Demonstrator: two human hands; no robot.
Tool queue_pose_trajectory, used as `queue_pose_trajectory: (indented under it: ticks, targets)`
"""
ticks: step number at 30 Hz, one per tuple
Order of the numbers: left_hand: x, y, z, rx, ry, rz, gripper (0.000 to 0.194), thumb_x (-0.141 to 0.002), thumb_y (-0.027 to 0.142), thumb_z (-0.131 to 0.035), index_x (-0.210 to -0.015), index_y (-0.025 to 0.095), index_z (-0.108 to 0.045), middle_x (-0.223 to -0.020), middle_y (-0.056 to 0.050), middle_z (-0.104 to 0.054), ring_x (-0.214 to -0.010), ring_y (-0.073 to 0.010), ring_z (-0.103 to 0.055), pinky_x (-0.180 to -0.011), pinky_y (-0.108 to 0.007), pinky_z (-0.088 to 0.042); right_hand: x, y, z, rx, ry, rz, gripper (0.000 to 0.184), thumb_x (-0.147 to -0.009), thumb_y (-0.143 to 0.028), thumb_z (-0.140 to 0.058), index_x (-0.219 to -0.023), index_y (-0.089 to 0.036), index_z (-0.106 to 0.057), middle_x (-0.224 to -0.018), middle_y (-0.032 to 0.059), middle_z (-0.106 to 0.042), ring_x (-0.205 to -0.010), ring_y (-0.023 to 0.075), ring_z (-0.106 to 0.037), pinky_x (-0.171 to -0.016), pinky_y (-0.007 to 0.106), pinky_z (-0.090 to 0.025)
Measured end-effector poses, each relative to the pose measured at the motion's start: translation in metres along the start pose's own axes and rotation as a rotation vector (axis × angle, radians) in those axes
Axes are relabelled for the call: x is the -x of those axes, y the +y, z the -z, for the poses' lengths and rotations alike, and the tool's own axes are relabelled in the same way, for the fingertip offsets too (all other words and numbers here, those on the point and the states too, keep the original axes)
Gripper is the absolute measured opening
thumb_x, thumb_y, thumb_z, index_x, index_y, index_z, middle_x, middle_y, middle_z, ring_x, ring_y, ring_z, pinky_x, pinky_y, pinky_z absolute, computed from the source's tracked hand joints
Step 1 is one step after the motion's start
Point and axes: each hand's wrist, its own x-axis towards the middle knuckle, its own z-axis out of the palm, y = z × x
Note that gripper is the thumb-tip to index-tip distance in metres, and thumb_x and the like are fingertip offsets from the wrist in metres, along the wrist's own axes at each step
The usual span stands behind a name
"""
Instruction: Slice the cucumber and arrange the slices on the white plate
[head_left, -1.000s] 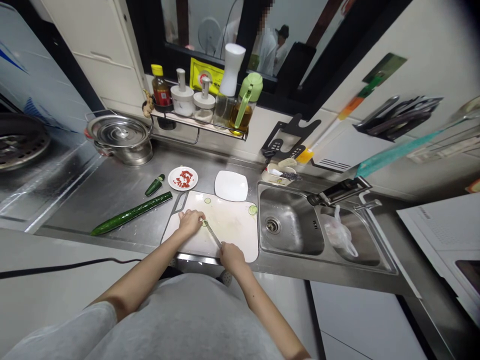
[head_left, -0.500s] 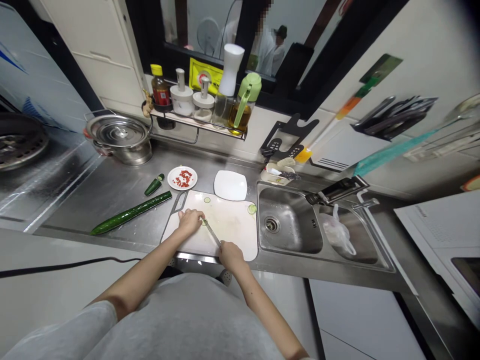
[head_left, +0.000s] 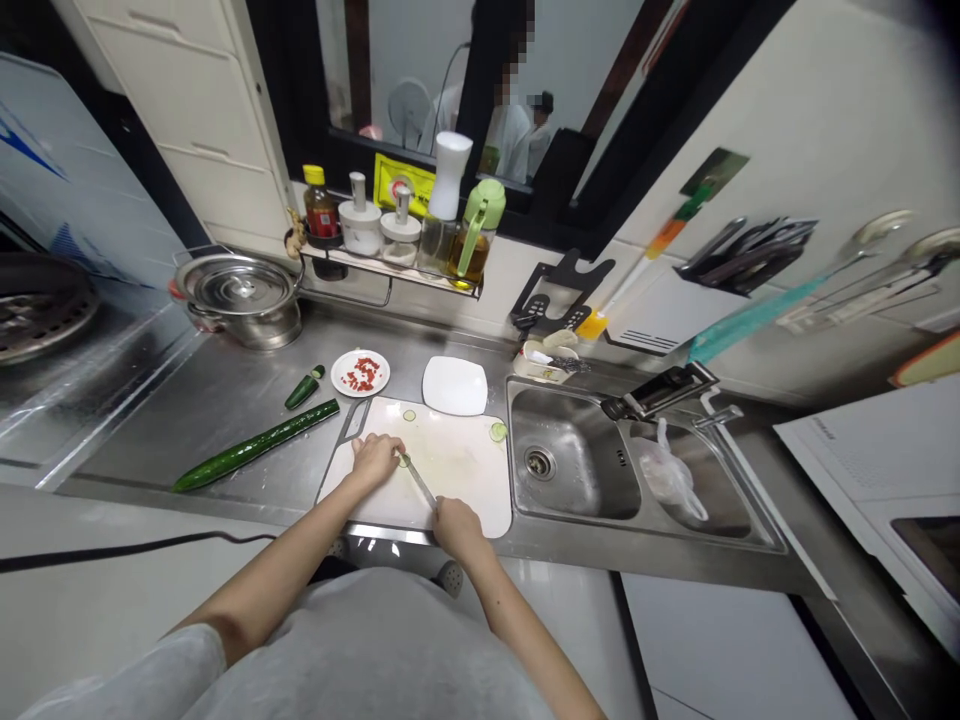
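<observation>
My right hand [head_left: 458,526] is wrapped round the handle of a knife [head_left: 421,483], whose blade slants up and left across the white cutting board [head_left: 465,490]. At the blade's tip lies a small cucumber slice [head_left: 405,461]. My left hand [head_left: 377,461] rests on the board with bent fingers, its fingertips holding that slice at the edge. Another cucumber slice [head_left: 409,415] lies flat near the board's top edge. Several more cucumber slices [head_left: 498,432] are gathered at its upper right corner.
Left of the board lie a long cucumber [head_left: 259,446] and a short cucumber piece [head_left: 301,391]. Behind it stand a plate with chopped red bits [head_left: 339,381] and a white square plate [head_left: 455,385]. A sink [head_left: 574,500] is to the right, a steel pot [head_left: 274,328] at back left.
The camera view has tilted slightly, so the counter sits a little lower in the picture. Both hands and the knife keep nearly the same places on the board.
</observation>
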Motion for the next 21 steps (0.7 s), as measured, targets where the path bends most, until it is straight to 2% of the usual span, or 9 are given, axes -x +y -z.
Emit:
queue_pose_trajectory:
  ticks: [7,13,16,21]
  targets:
    - [0.002,0.004,0.002,-0.054,0.01,-0.025,0.025,-0.08,0.017,-0.053,-0.095,0.028,-0.069,-0.104,-0.007,-0.069,-0.109,-0.0289,-0.051,-0.088,-0.043,-0.025,0.005,0.006,-0.004,-0.005,0.055,0.014,0.032,-0.088,-0.013,-0.043,-0.11,-0.014,-0.066,-0.105,0.0176,-0.07,-0.101,0.0271,-0.066,-0.078,0.034,-0.049]
    - [0.005,0.011,-0.006,-0.091,0.054,-0.037,0.021,-0.084,0.023,-0.049,-0.096,0.024,-0.067,-0.107,-0.008,-0.067,-0.109,-0.0283,-0.05,-0.088,-0.042,-0.024,0.02,0.019,-0.008,-0.064,0.063,-0.013,0.034,-0.088,-0.011,-0.04,-0.107,-0.013,-0.068,-0.106,0.0181,-0.07,-0.101,0.0282,-0.066,-0.079,0.034,-0.047]
    - [0.007,0.016,-0.008,-0.091,0.06,-0.019,0.019,-0.082,0.018,-0.051,-0.095,0.022,-0.064,-0.108,-0.008,-0.066,-0.109,-0.0269,-0.05,-0.086,-0.039,-0.025,0.027,0.028,-0.011,-0.105,0.065,-0.023,0.032,-0.088,-0.014,-0.041,-0.105,-0.014,-0.068,-0.107,0.0173,-0.07,-0.102,0.0284,-0.065,-0.079,0.033,-0.045]
    - [0.012,0.022,-0.002,-0.035,0.057,-0.015,0.017,-0.083,0.014,-0.046,-0.087,0.021,-0.061,-0.094,-0.005,-0.069,-0.102,-0.0232,-0.055,-0.084,-0.037,-0.025,0.033,0.039,-0.015,-0.202,0.101,-0.03,0.031,-0.087,-0.015,-0.041,-0.101,-0.014,-0.069,-0.103,0.0157,-0.071,-0.102,0.0254,-0.065,-0.08,0.029,-0.042]
